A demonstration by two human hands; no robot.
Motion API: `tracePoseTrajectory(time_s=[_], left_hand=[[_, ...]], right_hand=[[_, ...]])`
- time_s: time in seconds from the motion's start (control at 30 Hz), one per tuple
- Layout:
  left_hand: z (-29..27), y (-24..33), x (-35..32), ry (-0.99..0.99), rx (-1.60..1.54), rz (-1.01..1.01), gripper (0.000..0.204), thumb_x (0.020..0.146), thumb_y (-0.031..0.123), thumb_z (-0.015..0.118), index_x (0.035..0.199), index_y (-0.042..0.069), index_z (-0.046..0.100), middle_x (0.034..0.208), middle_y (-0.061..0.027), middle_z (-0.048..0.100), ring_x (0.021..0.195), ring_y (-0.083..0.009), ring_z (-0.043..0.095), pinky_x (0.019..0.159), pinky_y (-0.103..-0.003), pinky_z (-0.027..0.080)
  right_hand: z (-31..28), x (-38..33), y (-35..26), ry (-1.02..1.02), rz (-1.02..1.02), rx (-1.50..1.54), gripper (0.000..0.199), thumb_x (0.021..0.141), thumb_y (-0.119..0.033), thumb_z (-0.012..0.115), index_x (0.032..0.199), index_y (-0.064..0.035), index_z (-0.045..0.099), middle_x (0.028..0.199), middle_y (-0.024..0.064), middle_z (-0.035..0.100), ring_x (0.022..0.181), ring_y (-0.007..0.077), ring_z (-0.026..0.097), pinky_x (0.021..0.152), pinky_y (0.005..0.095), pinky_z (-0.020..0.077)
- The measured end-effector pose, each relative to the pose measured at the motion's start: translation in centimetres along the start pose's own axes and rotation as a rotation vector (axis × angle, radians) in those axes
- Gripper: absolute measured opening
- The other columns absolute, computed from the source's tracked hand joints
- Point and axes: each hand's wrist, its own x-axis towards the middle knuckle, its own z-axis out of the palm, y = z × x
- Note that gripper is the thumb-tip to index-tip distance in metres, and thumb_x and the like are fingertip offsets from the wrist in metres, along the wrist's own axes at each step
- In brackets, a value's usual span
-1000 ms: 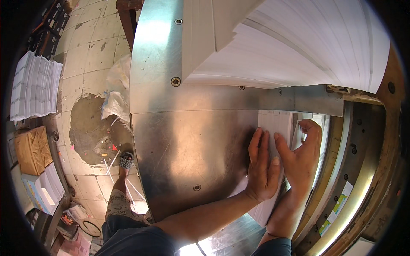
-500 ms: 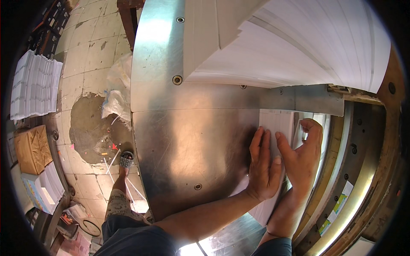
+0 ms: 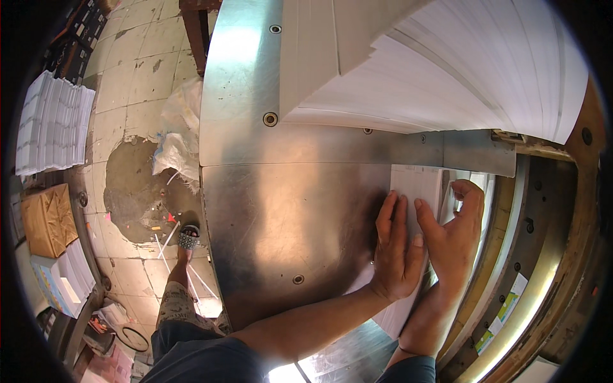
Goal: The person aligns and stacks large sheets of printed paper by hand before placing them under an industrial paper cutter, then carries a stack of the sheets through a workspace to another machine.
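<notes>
A narrow stack of white paper (image 3: 412, 182) lies on the metal table, close along the machine's right side. My left hand (image 3: 397, 255) rests on it, with the fingers stretched out flat along the paper and pointing away from me. My right hand (image 3: 454, 236) straddles the stack's right edge. Its thumb touches the top of the paper, and its curled fingers reach around the right side, where their contact is partly hidden. Beyond both hands stands a large, tall pile of white paper (image 3: 434, 89).
The metal table (image 3: 300, 217) carries round recessed fittings. At the right run a bright metal bar (image 3: 523, 306) and machine frame. On the tiled floor at left lie a plastic sack (image 3: 175, 156) and paper strips; paper stacks (image 3: 54, 124) and a brown wrapped package (image 3: 48, 220) stand farther left.
The view has shifted slightly, so the table and pile sit a little farther right. Both hands keep the same pose on the paper stack.
</notes>
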Motion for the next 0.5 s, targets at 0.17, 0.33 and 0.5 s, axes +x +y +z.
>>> tracePoseTrajectory(time_s=[0.17, 0.33, 0.5], left_hand=[[-0.03, 0.02, 0.07, -0.004, 0.011, -0.002, 0.058, 0.100, 0.022, 0.034, 0.145, -0.013, 0.025, 0.153, -0.0276, 0.016, 0.141, -0.0433, 0.024, 0.115, -0.046, 0.023], [-0.01, -0.20, 0.04, -0.001, 0.025, 0.028, 0.059, 0.099, 0.020, 0.042, 0.145, -0.013, 0.025, 0.151, -0.0307, 0.017, 0.138, -0.0480, 0.028, 0.113, -0.047, 0.028], [-0.10, -0.20, 0.01, -0.008, 0.011, 0.019, 0.060, 0.099, 0.021, 0.041, 0.145, -0.013, 0.023, 0.152, -0.0301, 0.016, 0.139, -0.0475, 0.027, 0.114, -0.047, 0.027]], right_hand=[[0.08, -0.03, 0.05, -0.006, 0.006, 0.000, 0.051, 0.071, -0.016, 0.079, 0.110, 0.0018, 0.052, 0.109, 0.0191, 0.055, 0.103, 0.0369, 0.054, 0.091, 0.0433, 0.0441], [-0.12, -0.02, -0.02, -0.015, 0.006, -0.003, 0.052, 0.071, -0.016, 0.079, 0.111, 0.0018, 0.052, 0.110, 0.0192, 0.055, 0.104, 0.0369, 0.054, 0.091, 0.0434, 0.0437], [0.02, -0.07, 0.18, -0.005, -0.017, -0.009, 0.053, 0.070, -0.017, 0.079, 0.112, 0.0016, 0.051, 0.111, 0.0191, 0.054, 0.104, 0.0371, 0.053, 0.092, 0.0437, 0.0434]])
